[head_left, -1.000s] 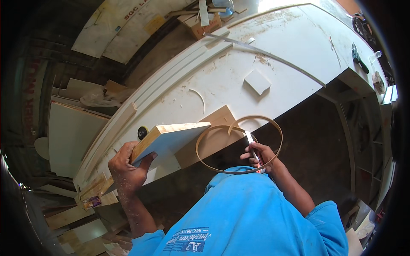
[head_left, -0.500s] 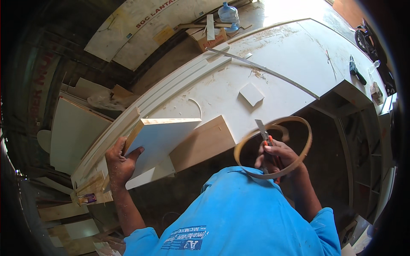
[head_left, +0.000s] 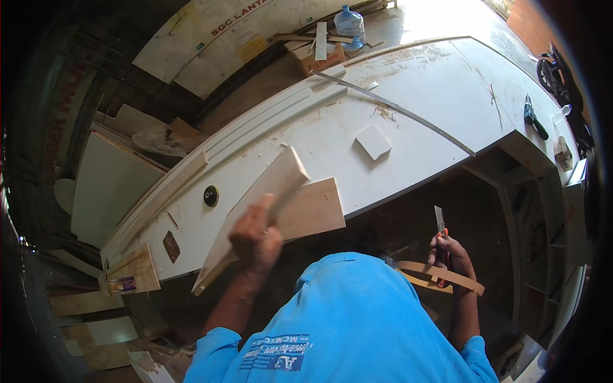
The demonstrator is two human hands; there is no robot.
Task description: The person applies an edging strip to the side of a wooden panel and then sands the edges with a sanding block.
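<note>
My left hand (head_left: 257,235) is closed on a flat board (head_left: 271,182), which stands tilted over the near edge of the white worktable (head_left: 345,172). The board and hand are somewhat smeared by motion. Below the board lies a brown wooden panel (head_left: 319,207), jutting past the table edge. Out to the right, off the table, my right hand (head_left: 454,253) grips a utility knife (head_left: 440,221) with an orange and dark handle, its blade pointing up. A curled tan strip (head_left: 471,282) loops around by the same hand and wrist; whether the fingers pinch it cannot be seen.
A small white square piece (head_left: 373,142) and a long metal straightedge (head_left: 408,115) lie on the table. Long white strips (head_left: 274,112) line its far side. A black round object (head_left: 211,196) sits at the left, a cordless drill (head_left: 535,119) at the far right. Behind stands a blue water jug (head_left: 350,27).
The left hand has moved right and turned the board from its pale face to a steeper tilt, uncovering the black round object. The right hand has shifted right with the knife and strip.
</note>
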